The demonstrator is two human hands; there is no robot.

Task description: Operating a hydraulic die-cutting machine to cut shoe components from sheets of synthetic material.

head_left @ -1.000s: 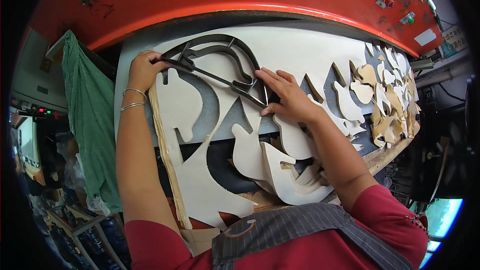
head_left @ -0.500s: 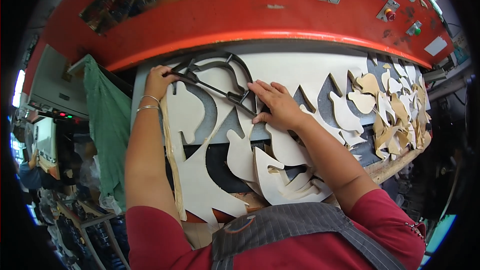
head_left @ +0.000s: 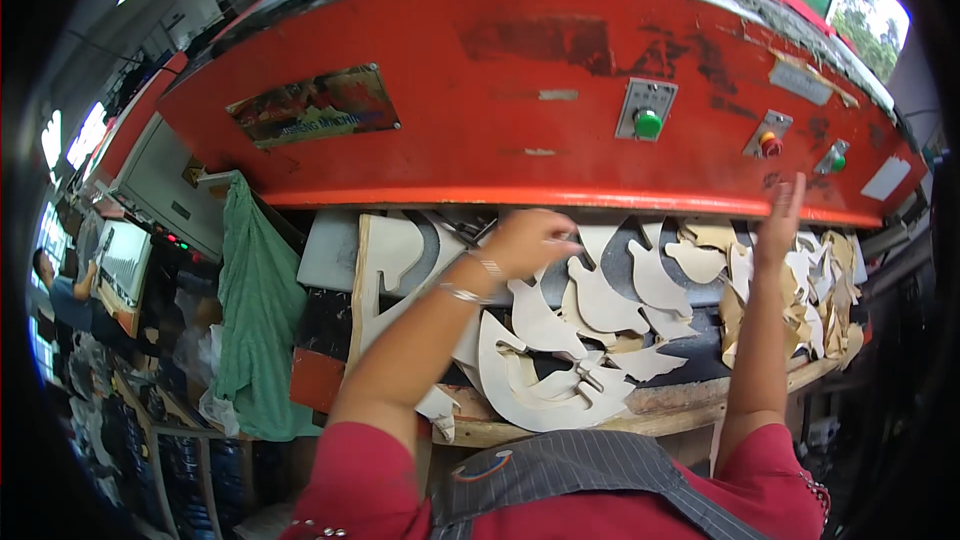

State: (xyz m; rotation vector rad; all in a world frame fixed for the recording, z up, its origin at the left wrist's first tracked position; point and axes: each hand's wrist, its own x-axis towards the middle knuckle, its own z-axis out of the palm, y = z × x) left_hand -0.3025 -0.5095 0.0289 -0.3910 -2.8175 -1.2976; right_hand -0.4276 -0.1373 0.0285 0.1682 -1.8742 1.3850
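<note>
My left hand (head_left: 530, 242) is raised over the cutting bed, its fingers loosely bent and apart, holding nothing. Farther right, my right hand (head_left: 778, 230) is up in front of the red press, its fingers stretched and slightly smeared, below a red push button (head_left: 770, 145). A dark metal cutting die (head_left: 462, 230) shows only in part behind my left wrist, at the press's lower edge. Around it lies a cream sheet (head_left: 365, 280) with shapes cut out. Cut curved pieces (head_left: 605, 300) lie on the bed near my left hand.
The red press head (head_left: 480, 155) spans the far side, with a green button (head_left: 647, 124) on it. Tan and cream scraps (head_left: 840, 290) pile up at the right. A green cloth (head_left: 262, 320) hangs at the left. A wooden edge (head_left: 680, 400) runs along the front.
Both hands have left the cutting die. My left hand has moved right across the bed; my right has risen toward the press front. The view has tilted up, showing more of the press.
</note>
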